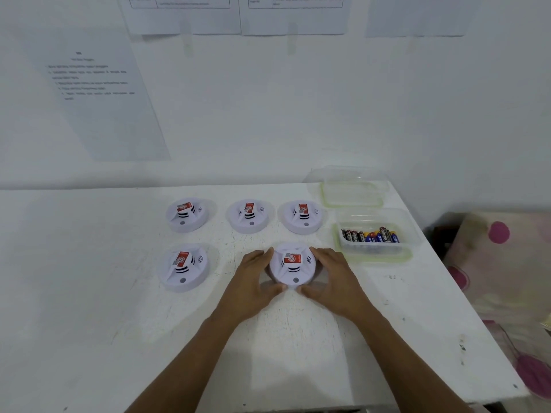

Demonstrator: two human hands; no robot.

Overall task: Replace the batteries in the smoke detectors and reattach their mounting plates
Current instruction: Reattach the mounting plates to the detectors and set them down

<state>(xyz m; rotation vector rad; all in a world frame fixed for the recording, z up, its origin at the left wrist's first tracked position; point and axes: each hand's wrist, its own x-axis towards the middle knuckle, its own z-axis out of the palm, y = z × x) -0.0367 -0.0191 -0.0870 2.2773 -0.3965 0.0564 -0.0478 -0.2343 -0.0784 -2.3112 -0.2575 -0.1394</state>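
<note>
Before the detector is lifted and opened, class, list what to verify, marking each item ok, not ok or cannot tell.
1. The left hand and the right hand both grip the near detector at its rim: ok.
2. The batteries lie ready in the clear tub beside it: ok.
3. The other four detectors stand apart from it: ok.
4. Its mounting plate attached underneath: cannot tell, hidden.
5. Those batteries fresh, not used: cannot tell.

Taped wall papers (pixel 98 93), pink-spotted cloth (pixel 504 263)

Smooth white plastic detectors (pixel 292 265) — scuffed matt painted table (pixel 89 263).
</note>
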